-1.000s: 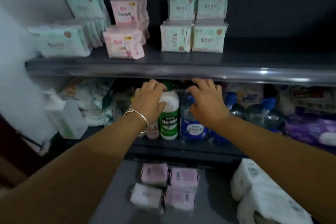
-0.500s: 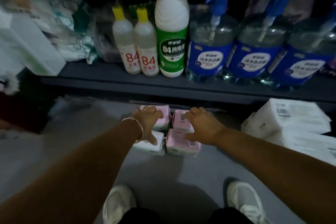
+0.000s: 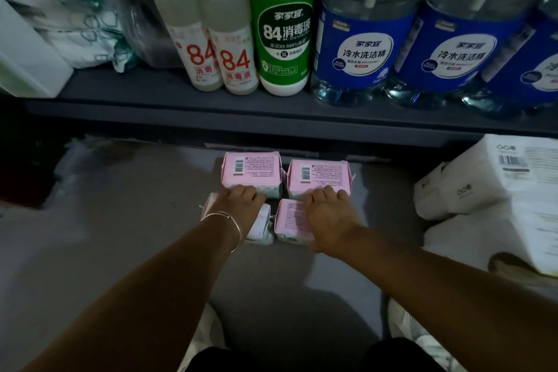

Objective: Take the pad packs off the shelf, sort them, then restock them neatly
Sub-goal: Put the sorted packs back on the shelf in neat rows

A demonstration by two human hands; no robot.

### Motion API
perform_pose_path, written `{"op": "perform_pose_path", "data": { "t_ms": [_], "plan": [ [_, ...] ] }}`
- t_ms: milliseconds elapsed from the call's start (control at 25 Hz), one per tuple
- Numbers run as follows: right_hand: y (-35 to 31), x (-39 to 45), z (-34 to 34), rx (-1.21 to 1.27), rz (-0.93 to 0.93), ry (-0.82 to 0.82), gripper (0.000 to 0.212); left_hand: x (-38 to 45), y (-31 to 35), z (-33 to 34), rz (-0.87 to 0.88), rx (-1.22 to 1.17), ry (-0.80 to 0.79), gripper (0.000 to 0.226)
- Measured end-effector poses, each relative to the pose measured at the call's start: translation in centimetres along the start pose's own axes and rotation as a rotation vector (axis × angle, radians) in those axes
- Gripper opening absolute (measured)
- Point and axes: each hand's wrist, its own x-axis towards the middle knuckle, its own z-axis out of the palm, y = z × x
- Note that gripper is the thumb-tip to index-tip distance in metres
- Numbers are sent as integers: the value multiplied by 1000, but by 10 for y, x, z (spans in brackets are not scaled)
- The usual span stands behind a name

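Pad packs (image 3: 252,174) are sitting in a two-by-two block on the grey floor (image 3: 126,220), right at the foot of the shelving, and you are bending over them with both arms out. The two far packs are lying barcode side up, pink and squared against each other; the near right pack (image 3: 290,220) is showing its printed back, while the near left pack (image 3: 261,225), paler and whiter, is mostly hidden under your wrist.

Your left hand (image 3: 238,204) is lying over that pale pack, fingers curling over its far edge where it meets the pack behind. Your right hand (image 3: 327,211) is doing the same on the near right pack, thumb running down its near side. Both grips are looking like partly closed clamps on the near packs, though how firmly they are holding I cannot tell from above. Taking one in each hand looks like a way of lifting a matched pair at once.

Just above, the dark shelf edge (image 3: 211,112) is carrying two small 84 bottles (image 3: 225,36), a green disinfectant bottle (image 3: 283,27) and blue-labelled detergent jugs (image 3: 359,45). White tissue bundles (image 3: 489,181) are stacked on the floor to your right, well clear of the packs.
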Motion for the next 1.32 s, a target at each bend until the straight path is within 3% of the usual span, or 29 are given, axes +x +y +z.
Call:
{"op": "perform_pose_path", "data": {
  "t_ms": [120, 320, 480, 680, 840, 1120, 1320],
  "plan": [
    [4, 1, -3, 78, -4, 45, 81, 5, -4, 0, 13, -32, -54, 62],
    [32, -18, -47, 495, 71, -27, 79, -3, -28, -42, 53, -238, -207, 82],
    [68, -51, -104, 809, 117, -33, 53, -28, -50, -113, -11, -482, -265, 87],
    [100, -107, -186, 1025, 118, 217, 61, -81, -73, -224, -11, -595, -109, 69],
    [110, -149, -254, 1095, 84, 365, 46, -126, -87, -298, -19, -651, -29, 48],
    [124, -195, -348, 1119, 44, 602, 31, -177, -105, -393, -29, -598, 153, 39],
    [142, -205, -396, 1176, 10, 727, 34, -189, -126, -445, -16, -691, 262, 37]
  ]
}}
